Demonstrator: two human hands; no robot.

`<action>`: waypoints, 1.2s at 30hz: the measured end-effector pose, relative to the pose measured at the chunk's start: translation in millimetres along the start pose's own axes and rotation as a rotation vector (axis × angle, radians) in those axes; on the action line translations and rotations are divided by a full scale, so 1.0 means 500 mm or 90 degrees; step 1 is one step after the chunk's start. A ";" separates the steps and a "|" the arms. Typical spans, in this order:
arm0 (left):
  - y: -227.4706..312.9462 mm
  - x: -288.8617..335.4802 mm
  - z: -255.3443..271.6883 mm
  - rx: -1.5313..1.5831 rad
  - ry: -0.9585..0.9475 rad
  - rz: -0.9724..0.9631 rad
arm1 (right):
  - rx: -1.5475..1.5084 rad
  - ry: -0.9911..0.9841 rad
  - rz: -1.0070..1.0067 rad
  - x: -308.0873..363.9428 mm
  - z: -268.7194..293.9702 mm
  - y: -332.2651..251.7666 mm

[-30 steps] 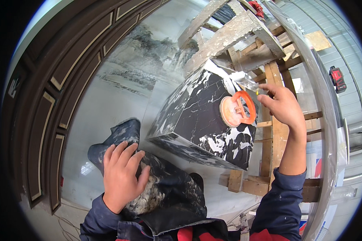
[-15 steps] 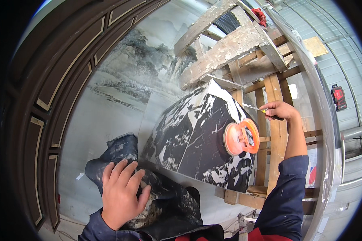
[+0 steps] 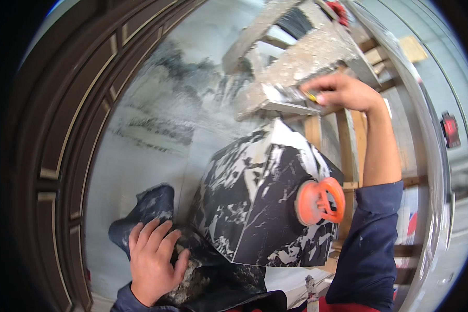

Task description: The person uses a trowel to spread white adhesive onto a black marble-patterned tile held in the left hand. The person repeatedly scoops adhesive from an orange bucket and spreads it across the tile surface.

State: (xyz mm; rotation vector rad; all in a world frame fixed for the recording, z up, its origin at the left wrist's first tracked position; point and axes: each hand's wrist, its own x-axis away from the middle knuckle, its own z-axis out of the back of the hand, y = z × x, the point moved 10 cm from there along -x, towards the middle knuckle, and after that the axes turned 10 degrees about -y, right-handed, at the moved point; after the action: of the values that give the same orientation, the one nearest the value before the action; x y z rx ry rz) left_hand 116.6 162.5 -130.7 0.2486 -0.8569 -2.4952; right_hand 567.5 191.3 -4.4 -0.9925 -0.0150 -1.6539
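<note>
My right hand is closed round the yellow-and-black handle of a putty knife, whose blade is smeared by motion. The blade is over the low end of a plaster-crusted wooden stool; I cannot tell whether it touches. My left hand lies flat with fingers spread on my dark, stained trouser knee. Between my arms stands a black-and-white marble-patterned tile piece with angled faces. An orange suction cup is stuck to its right face, with no hand on it.
A wooden pallet lies under the stool and tile. Clear plastic sheeting runs along the right side. Dark panelling lines the left, beside a landscape-patterned grey surface. A red-and-black device is at far right.
My right hand has moved up and left with the putty knife, from beside the tile to the stool. My left hand stays on my knee. The whole view has shifted slightly.
</note>
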 end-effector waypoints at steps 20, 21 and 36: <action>-0.055 -0.049 -0.079 0.019 -0.175 0.057 | -0.143 0.850 -0.212 0.844 -0.150 -0.175; -0.041 -0.056 -0.085 0.046 -0.202 0.062 | -0.247 0.846 -0.161 0.841 -0.177 -0.156; -0.002 0.302 0.048 -0.414 -0.749 -0.008 | -0.862 1.302 -0.179 1.393 -0.227 -0.055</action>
State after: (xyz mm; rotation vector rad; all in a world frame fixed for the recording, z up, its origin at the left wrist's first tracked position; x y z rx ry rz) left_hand -21.9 100.2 -114.2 -1.5236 -0.3129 -2.6336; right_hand 483.4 -410.4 356.0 0.3939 2.5651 -2.1101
